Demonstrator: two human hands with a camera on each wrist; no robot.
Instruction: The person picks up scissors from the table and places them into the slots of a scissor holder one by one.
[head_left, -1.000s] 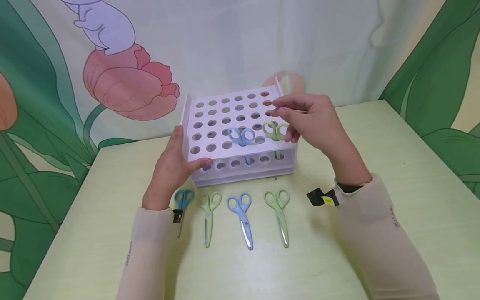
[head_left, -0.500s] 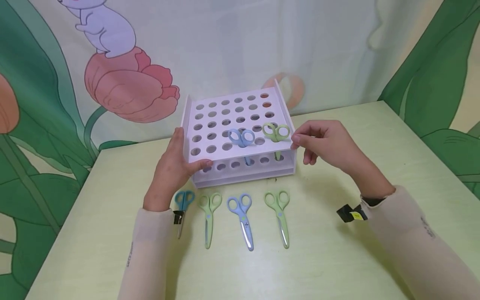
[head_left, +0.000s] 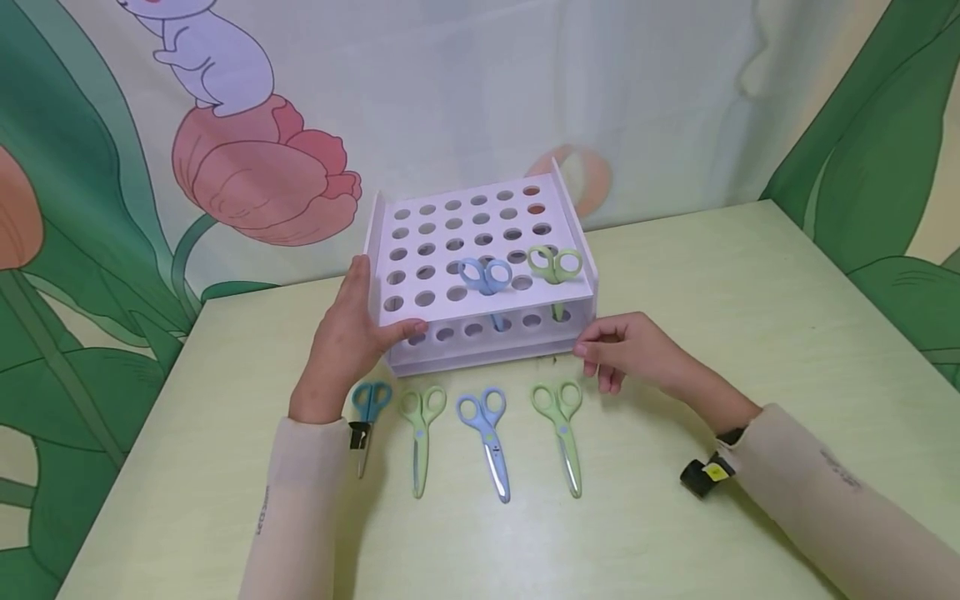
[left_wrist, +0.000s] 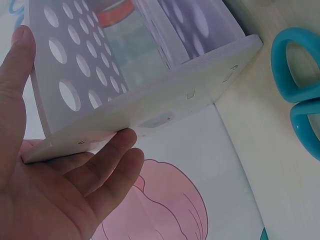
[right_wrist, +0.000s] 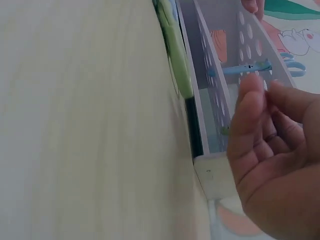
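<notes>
My left hand (head_left: 341,342) holds the front left corner of a white rack (head_left: 440,287) with rows of round holes. Its thumb lies over the top front edge, its fingers against the outer side panel (left_wrist: 165,100). A pair of blue scissors (head_left: 487,286) and a pair of green scissors (head_left: 555,273) stand in the rack's holes, handles up. Beside the rack's lower right corner is my right hand (head_left: 637,350), fingers loosely bent, nothing visible in it. Nearest to it on the table lies another pair of green scissors (head_left: 564,429).
Lying in a row before the rack are teal scissors (head_left: 369,408), more green scissors (head_left: 418,433) and blue scissors (head_left: 491,442). A printed curtain (head_left: 465,92) hangs behind the table (head_left: 645,533).
My right hand has come down from above the rack's right side, past its right edge, to the lower right corner. The left hand keeps its hold, and the scissors have not moved.
</notes>
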